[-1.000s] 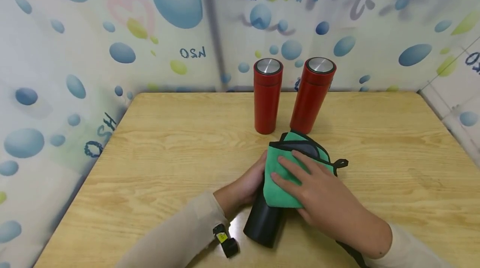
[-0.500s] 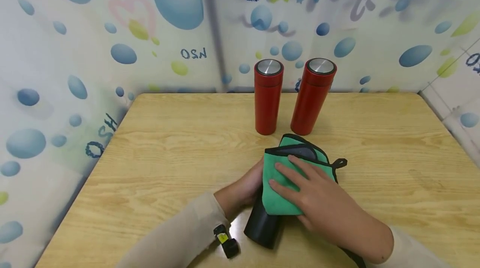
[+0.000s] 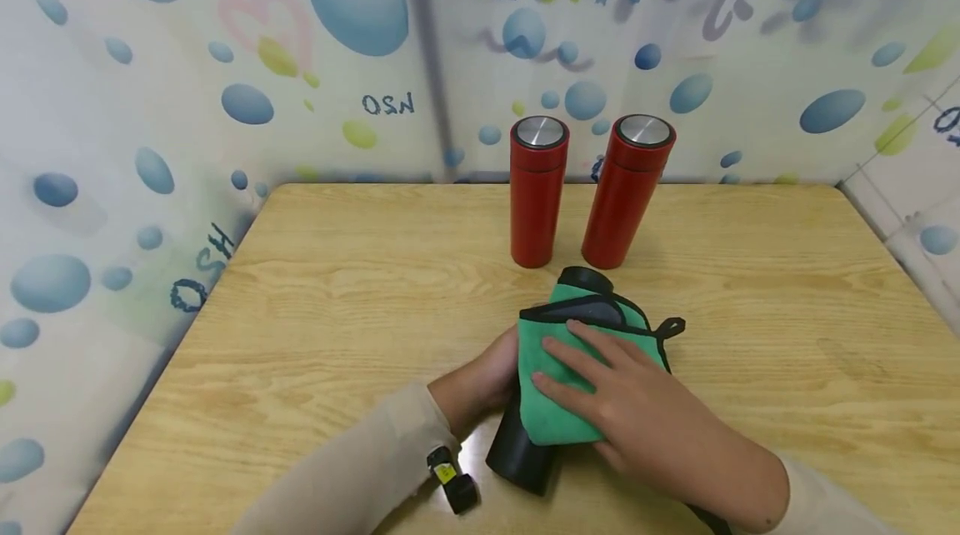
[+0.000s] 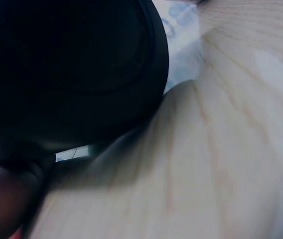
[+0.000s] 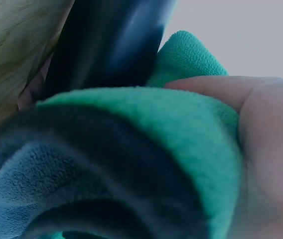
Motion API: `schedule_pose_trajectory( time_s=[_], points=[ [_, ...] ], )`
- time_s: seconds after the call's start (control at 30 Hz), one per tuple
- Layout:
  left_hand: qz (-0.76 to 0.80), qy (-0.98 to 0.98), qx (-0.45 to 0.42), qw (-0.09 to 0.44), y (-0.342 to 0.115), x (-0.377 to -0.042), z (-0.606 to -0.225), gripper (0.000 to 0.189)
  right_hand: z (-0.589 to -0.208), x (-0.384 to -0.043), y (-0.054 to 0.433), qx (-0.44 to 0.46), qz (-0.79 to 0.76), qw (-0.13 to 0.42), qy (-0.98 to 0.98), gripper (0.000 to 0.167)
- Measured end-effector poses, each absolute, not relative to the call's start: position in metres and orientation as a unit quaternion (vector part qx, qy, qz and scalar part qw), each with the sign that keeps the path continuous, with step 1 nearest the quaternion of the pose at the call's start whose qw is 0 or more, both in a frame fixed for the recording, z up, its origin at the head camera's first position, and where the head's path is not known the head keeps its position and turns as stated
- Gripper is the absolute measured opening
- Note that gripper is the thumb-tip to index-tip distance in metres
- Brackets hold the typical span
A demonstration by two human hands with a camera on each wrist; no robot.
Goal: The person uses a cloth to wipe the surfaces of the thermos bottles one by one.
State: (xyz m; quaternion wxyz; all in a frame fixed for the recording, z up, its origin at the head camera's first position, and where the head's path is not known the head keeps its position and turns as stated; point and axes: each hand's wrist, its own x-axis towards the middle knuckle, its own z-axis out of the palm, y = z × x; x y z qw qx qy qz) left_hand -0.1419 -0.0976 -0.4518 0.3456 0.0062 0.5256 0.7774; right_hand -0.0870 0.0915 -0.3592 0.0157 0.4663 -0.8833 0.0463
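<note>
A black bottle (image 3: 521, 447) lies aslant near the front of the table, its far end now showing beyond the cloth. My left hand (image 3: 483, 372) grips it from the left side, with most of the fingers hidden behind bottle and cloth. Over its middle is a green cloth (image 3: 551, 402) with black edging, a hanging loop and a dark grey-blue inner face. My right hand (image 3: 626, 389) holds this cloth against the bottle, fingers spread across the top. In the right wrist view the thumb (image 5: 206, 89) lies along the cloth's edge. The bottle's dark end (image 4: 71, 74) fills much of the left wrist view.
Two red bottles (image 3: 536, 210) with silver-topped lids stand upright behind the cloth, close to the table's back edge. A patterned wall (image 3: 360, 135) borders the wooden table (image 3: 337, 268) at the back and left. A black strap device (image 3: 452, 481) sits on the left sleeve.
My right hand and the cloth have slid slightly toward me and left along the black bottle, uncovering its far end. The left hand stays about where it was.
</note>
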Motion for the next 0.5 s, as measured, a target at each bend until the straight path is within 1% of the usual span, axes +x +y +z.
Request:
schedule_pose_trajectory(
  time_s=[0.2,0.27,0.4,0.5],
  points=[
    [0.775,0.524,0.010,0.353,-0.098,-0.140,-0.450,0.048,-0.353,-0.088,0.093,0.457,0.040,-0.003,-0.889,0.070],
    [0.777,0.521,0.008,0.353,-0.099,-0.139,-0.450,0.050,-0.351,-0.089,0.094,0.443,0.043,0.000,-0.896,0.072],
    [0.779,0.534,0.011,0.330,-0.098,-0.139,-0.450,0.046,-0.347,-0.095,0.098,0.396,0.073,0.023,-0.915,0.075],
    [0.777,0.546,0.019,0.314,-0.099,-0.139,-0.450,0.047,-0.346,-0.100,0.102,0.373,0.123,0.059,-0.918,0.078]
  ],
)
